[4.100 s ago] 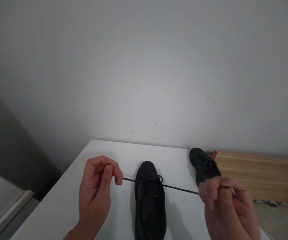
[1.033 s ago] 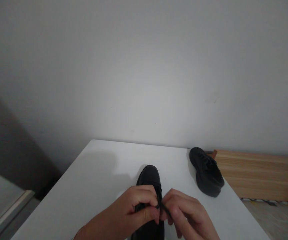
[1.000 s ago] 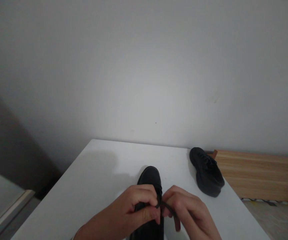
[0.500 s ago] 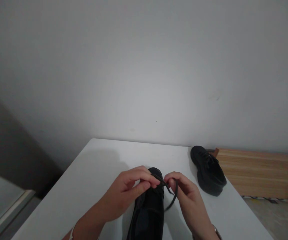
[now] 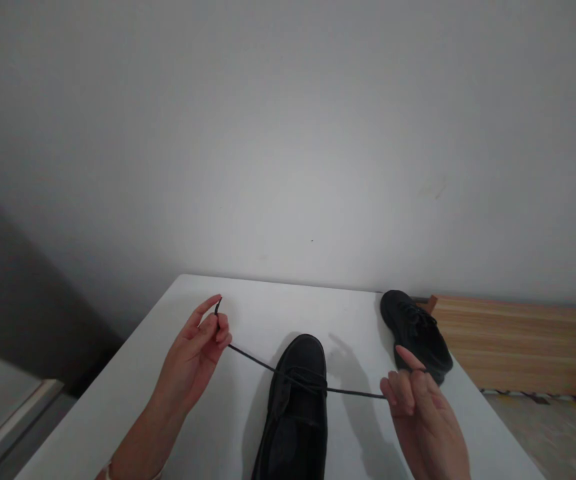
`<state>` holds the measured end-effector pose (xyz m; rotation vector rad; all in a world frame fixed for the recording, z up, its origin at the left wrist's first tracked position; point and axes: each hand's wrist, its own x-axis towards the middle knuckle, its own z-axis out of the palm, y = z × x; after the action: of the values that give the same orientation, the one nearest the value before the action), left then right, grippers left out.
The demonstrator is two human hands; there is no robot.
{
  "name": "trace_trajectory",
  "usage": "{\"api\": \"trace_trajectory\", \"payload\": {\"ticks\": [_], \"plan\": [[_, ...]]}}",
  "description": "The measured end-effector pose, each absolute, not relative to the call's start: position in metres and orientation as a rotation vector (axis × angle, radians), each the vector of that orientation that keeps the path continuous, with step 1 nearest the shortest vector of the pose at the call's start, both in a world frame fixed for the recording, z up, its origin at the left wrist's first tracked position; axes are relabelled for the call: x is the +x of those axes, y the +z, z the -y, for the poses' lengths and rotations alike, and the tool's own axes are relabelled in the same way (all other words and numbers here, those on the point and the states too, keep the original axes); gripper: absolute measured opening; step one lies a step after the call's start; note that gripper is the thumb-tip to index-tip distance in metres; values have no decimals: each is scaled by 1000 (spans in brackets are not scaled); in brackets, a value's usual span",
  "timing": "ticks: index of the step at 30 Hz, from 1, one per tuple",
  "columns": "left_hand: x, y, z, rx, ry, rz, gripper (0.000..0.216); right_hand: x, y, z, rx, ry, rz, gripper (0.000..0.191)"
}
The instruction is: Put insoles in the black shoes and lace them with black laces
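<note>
A black shoe (image 5: 304,413) stands on the white table, toe pointing away from me. Its black shoelace (image 5: 355,393) crosses over the tongue and stretches out taut to both sides. On the left, my left hand (image 5: 195,353) is closed on one end of the lace, with the tip poking up above the fingers. Out to the right, my right hand (image 5: 425,413) is closed around the other end. Part of my right hand overlaps the view of a second black shoe (image 5: 418,333), which sits near the table's right edge with its laces tied.
The white table (image 5: 208,300) backs onto a pale grey wall (image 5: 288,147). Beyond the table's right edge lies a wooden board (image 5: 523,347). At lower left a light-coloured edge (image 5: 15,427) runs beside a dark gap.
Both hands have moved apart from the middle of the shoe, left hand to the left and right hand to the right. The lace has gone from looped to taut.
</note>
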<state>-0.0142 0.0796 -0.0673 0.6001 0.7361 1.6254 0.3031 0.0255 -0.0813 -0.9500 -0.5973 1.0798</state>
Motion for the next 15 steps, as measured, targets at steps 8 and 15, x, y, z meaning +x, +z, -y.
{"api": "trace_trajectory", "payload": {"ticks": [8, 15], "plan": [[-17, -81, -74, 960, 1455, -1021, 36, 311, -106, -15, -1136, 954, 948, 37], [-3, -77, -58, 1777, 888, -1203, 17, 315, -108, -9, -1308, 764, 1686, 24]]}}
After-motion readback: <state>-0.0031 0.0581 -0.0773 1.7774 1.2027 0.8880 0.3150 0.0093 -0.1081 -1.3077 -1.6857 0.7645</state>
